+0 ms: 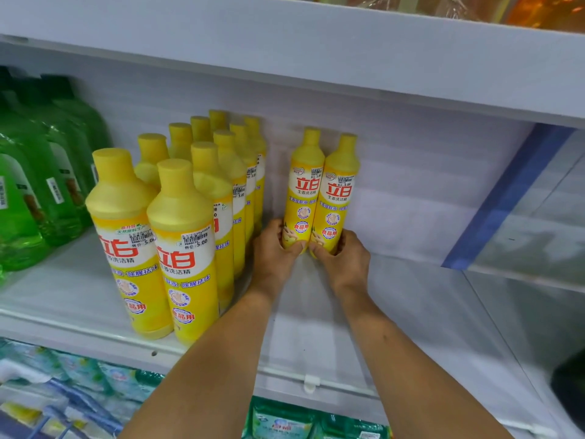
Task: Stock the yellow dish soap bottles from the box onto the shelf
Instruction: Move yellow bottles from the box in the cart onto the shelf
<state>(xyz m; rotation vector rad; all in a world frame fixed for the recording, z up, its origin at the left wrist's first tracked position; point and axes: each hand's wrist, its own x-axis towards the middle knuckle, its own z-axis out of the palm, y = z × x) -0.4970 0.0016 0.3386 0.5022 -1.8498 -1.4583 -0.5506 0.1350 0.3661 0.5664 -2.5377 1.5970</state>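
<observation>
Two yellow dish soap bottles stand upright side by side at the back of the white shelf (395, 312). My left hand (274, 251) grips the base of the left bottle (304, 188). My right hand (343, 258) grips the base of the right bottle (338, 194). The two bottles touch each other. To their left stand several more yellow bottles (186, 236) in rows running from the shelf's front edge to the back wall. The box is out of view.
Green bottles (34, 191) fill the shelf's left end. A blue strip (506, 198) marks the shelf's right side panel. The shelf above (316, 52) overhangs closely. Packaged goods (79, 384) lie on the lower shelf. Bare shelf floor lies right of the held bottles.
</observation>
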